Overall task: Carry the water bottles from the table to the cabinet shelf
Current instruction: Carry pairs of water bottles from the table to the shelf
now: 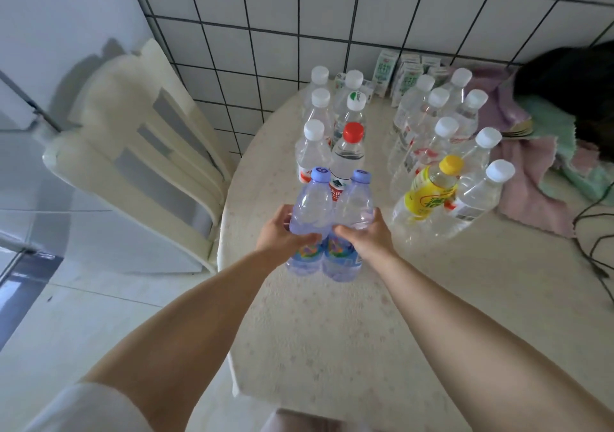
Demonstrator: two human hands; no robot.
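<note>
Two purple-tinted water bottles with purple caps stand side by side near the middle of the table (pixel 332 332). My left hand (pixel 282 232) grips the left purple bottle (pixel 310 205) and my right hand (pixel 363 232) grips the right purple bottle (pixel 357 202), thumbs meeting in front. Just behind them stands a red-capped bottle (pixel 349 152), with several clear white-capped bottles (pixel 312 146) behind it. A second cluster of clear white-capped bottles (pixel 442 139) and a yellow-capped, yellow-labelled bottle (pixel 432 185) stand to the right.
Small milk cartons (pixel 385 67) line the tiled wall at the back. Pink and green cloths (pixel 531 179) and a dark object (pixel 571 89) lie at the table's right, with a black cable (pixel 594 232). A cream chair (pixel 139 139) stands left of the table.
</note>
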